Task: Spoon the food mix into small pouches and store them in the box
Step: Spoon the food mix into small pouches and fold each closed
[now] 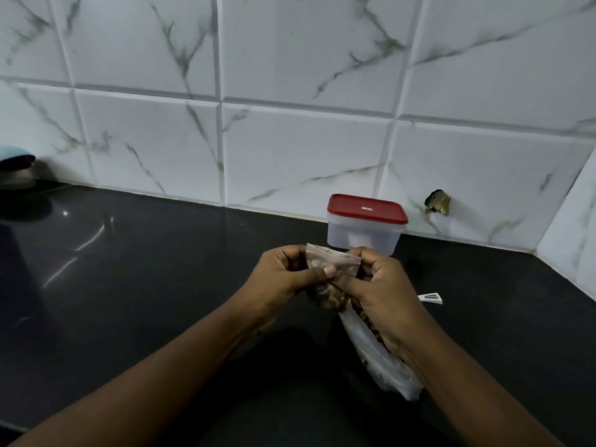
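Two hands, left (283, 275) and right (387, 288), pinch the pouch (333, 261); box (364, 235) label (366, 208) illegible.

A glossy black bench (154, 272) fills the near and middle ground, with pale streaks of reflected light on its left part. Behind it, along the far edge, rises a wall of large white tiles (306, 150) veined in grey like marble, with light grout lines between them. At the far right a second tiled wall (575, 240) meets the first in a corner. Low on the far wall, towards the right, a small brass-coloured fitting (438, 204) with a dark edge sits in a tile just above the bench. At the far left edge stands a rounded object (15, 172), pale blue on top, dark red beneath and dull metal lower down, cut off by the frame.
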The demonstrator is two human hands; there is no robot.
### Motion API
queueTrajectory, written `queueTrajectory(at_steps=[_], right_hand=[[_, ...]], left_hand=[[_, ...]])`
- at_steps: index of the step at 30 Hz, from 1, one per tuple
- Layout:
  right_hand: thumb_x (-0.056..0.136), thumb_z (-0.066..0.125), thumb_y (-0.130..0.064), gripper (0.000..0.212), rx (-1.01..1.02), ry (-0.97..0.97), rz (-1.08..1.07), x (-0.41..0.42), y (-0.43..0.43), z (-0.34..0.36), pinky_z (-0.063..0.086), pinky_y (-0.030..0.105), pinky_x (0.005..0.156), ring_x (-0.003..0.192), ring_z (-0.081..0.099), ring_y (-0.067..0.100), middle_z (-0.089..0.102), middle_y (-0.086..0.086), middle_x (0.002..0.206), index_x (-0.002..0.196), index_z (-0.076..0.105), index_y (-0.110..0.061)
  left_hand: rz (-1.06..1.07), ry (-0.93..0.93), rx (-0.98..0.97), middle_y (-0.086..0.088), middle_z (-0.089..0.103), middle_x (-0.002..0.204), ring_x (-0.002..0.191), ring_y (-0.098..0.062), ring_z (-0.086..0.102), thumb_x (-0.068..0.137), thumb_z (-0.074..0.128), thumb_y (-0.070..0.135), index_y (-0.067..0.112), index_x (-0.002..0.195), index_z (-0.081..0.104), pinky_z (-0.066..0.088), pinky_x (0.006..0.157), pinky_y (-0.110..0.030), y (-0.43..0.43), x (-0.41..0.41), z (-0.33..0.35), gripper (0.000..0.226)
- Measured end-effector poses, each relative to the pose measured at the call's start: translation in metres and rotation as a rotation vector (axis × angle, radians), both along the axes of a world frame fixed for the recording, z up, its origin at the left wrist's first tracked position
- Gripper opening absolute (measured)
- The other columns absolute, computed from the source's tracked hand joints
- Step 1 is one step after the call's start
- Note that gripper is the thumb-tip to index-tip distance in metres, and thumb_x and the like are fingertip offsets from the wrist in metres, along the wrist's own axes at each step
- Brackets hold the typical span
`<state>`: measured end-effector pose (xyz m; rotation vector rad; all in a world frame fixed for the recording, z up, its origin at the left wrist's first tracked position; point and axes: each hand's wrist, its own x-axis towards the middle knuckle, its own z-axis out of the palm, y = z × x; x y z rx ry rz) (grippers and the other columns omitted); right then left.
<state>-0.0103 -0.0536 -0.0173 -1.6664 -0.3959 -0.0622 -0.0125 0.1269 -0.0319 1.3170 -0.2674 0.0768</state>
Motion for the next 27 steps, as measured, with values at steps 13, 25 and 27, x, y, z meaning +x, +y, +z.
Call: queueTrajectory(at_steps=[13, 25, 27], right_hand=[[0.101, 0.065, -0.010, 0.005, 0.066, -0.049, -0.102, 0.0022, -0.0008, 0.0023, 0.065, 0.040, 0.073, 0.081, 0.078, 0.027, 0.079, 0.012, 0.087, 0.102, 0.068, -0.006], [0.098, 0.064, -0.004, 0.008, 0.075, -0.041, -0.159, 0.0033, 0.0003, 0.0009, 0.062, 0.060, 0.079, 0.088, 0.067, 0.054, 0.067, 0.034, 0.087, 0.092, 0.068, -0.001], [0.098, 0.063, -0.004, 0.009, 0.048, -0.060, -0.167, 0.0045, -0.0005, 0.0009, 0.063, 0.052, 0.076, 0.085, 0.070, 0.047, 0.069, 0.028, 0.084, 0.091, 0.068, -0.002]], left_hand=[[0.009, 0.093, -0.196, -0.023, 0.076, 0.105, 0.092, -0.030, 0.075, 0.079, 0.076, 0.007, -0.002, 0.107, 0.075, 0.063, 0.082, -0.039, -0.0025, 0.0049, -0.0030, 0.029], [0.020, 0.105, -0.172, -0.022, 0.074, 0.101, 0.088, -0.029, 0.073, 0.082, 0.074, 0.017, -0.004, 0.105, 0.074, 0.063, 0.077, -0.040, -0.0026, 0.0015, -0.0011, 0.031], [0.025, 0.103, -0.164, -0.024, 0.074, 0.102, 0.089, -0.031, 0.072, 0.082, 0.074, 0.017, -0.004, 0.105, 0.074, 0.063, 0.078, -0.041, -0.0020, 0.0017, -0.0012, 0.032]])
